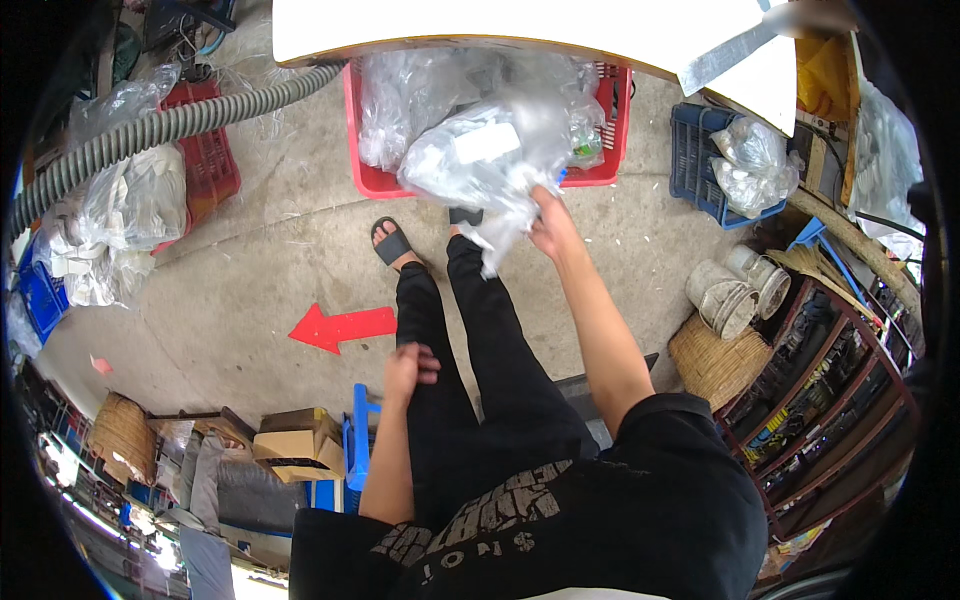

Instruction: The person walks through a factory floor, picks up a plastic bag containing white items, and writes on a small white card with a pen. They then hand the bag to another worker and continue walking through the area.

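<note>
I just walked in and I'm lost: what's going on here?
A person's right hand grips a clear plastic bag, part of it over a red crate. The left hand, seemingly empty, is by the left leg. More clear plastic lies in the crate, whose far side runs beneath a white tabletop.

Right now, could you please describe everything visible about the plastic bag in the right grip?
The bag looks like thin, clear, wrinkled plastic, bulging, with a pale rectangular patch and a crumpled loose end; its contents are unclear. The right grip holds it near that end. It slants over the near edge of the red crate, partly blurred; contact with it cannot be judged.
</note>
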